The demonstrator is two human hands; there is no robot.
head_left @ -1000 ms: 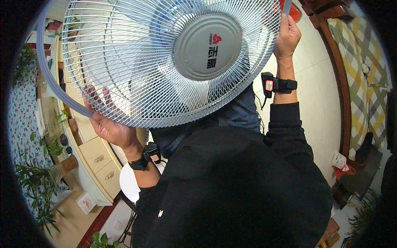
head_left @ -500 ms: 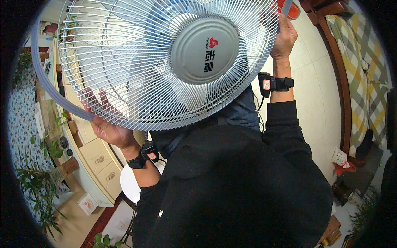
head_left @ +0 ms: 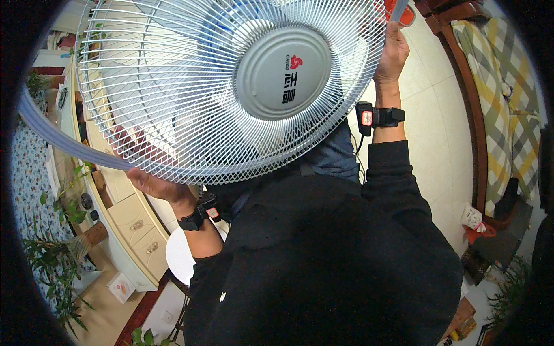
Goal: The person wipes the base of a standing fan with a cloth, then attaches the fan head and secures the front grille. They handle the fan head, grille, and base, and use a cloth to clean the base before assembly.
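Observation:
A round wire fan grille (head_left: 190,135) with a grey centre badge (head_left: 283,75) fills the upper middle, tilted in front of my body. Pale see-through fan blades show behind its wires. My left hand (head_left: 156,185) grips the lower left of the rim, its fingers behind the wires and thumb side at the edge. There it also touches a grey-blue plastic rim band (head_left: 69,143), which bows outward from the grille on the left. At the upper right, my right hand (head_left: 393,55) is closed on the rim, beside another stretch of that band. The grille's top lies outside the view.
A cream cabinet (head_left: 135,222) with drawers and potted plants (head_left: 52,259) stands at left. A white round seat (head_left: 180,256) is by my left elbow. On the right is a wooden sofa (head_left: 476,138) with checked cushions. Something red (head_left: 407,16) lies beyond my right hand.
The loose part of the band has swung farther out to the left, away from the grille. The grille and both hands have shifted slightly left, with the grips unchanged.

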